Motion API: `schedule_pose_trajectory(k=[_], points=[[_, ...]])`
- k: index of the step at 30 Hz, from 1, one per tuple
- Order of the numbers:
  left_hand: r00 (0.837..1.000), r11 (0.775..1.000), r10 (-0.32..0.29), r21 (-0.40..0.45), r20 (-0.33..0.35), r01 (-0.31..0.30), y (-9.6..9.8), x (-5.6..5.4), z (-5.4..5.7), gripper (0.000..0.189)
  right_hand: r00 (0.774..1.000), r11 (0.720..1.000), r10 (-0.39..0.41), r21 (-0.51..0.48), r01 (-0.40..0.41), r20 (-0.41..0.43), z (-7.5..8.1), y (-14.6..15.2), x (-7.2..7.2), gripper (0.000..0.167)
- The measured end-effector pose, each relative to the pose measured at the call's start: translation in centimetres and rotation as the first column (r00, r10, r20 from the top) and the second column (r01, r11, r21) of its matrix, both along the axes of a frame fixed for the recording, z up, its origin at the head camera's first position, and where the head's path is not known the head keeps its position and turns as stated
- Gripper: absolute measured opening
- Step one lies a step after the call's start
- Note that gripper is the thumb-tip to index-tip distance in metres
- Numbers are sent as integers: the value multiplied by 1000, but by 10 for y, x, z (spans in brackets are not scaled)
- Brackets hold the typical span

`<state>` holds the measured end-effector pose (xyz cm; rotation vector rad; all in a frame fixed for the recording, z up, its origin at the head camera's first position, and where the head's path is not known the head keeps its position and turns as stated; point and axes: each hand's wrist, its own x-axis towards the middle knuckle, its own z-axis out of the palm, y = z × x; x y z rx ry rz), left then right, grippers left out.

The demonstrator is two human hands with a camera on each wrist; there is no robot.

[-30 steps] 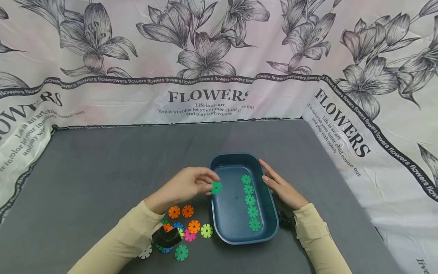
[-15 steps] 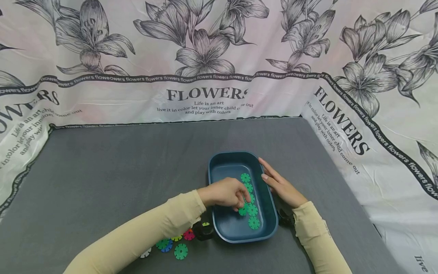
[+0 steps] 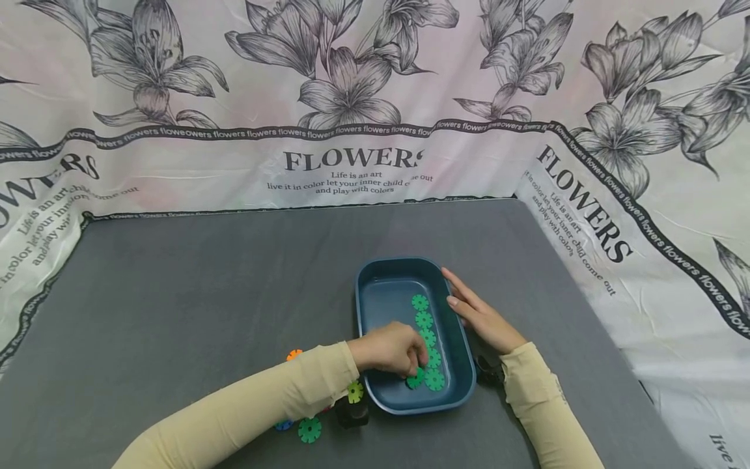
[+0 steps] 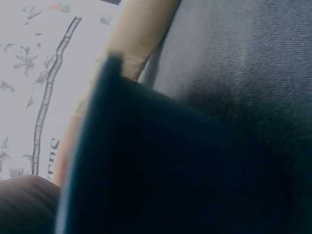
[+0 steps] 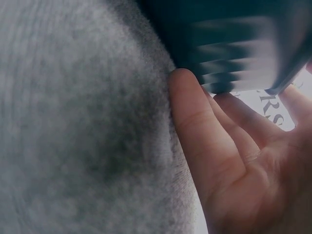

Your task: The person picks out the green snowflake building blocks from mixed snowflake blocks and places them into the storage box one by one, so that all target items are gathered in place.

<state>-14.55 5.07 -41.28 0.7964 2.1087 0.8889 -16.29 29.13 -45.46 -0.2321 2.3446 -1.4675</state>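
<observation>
In the head view, my left hand (image 3: 394,348) reaches over the left rim of a blue plastic bin (image 3: 387,402). Its curled fingertips pinch a green notched building disc (image 3: 415,379), partly covered by the fingers, low over the bin floor. Beside it runs a column of several green discs (image 3: 424,320) along the right part of the floor. My right hand (image 3: 486,322) holds the bin's right side, thumb at the rim and fingers along the outer wall. The right wrist view shows those fingers (image 5: 200,117) extended against the ribbed wall. In the left wrist view, the dark bin wall (image 4: 170,161) hides the left fingers.
Left of the bin lie loose discs, mostly hidden by the left sleeve: a yellow-green disc (image 3: 355,391), a green disc (image 3: 309,430) and an orange disc (image 3: 294,354). Grey cloth (image 3: 234,273) covers the table. A flower-printed curtain (image 3: 351,169) borders the back and sides.
My left hand has carried a green disc from the bin's left rim into the bin, then slid it nearer along the column. My right hand has stayed at the bin's right side.
</observation>
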Motion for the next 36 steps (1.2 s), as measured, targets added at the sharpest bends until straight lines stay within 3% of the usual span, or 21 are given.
schedule_pose_trajectory(k=[8, 17, 32, 36], points=[[997, 999, -35, -23, -68, 34, 2, 4, 0, 15, 1000, 1000, 8, 7, -7, -8, -1, 0, -1, 52], [979, 996, -77, -53, -191, 68, 2, 10, 4, 10, 1000, 1000, 18, 15, -17, -13, -1, -1, 0, 53], [970, 998, -57, -49, -238, 47, -8, 18, 15, 18, 1000, 999, -6, 33, 7, -18, 2, -1, -1, 53], [982, 999, 28, 39, -187, -21, -32, 18, 23, 19, 1000, 999, -10, 32, 11, -14, 0, -3, 1, 53]])
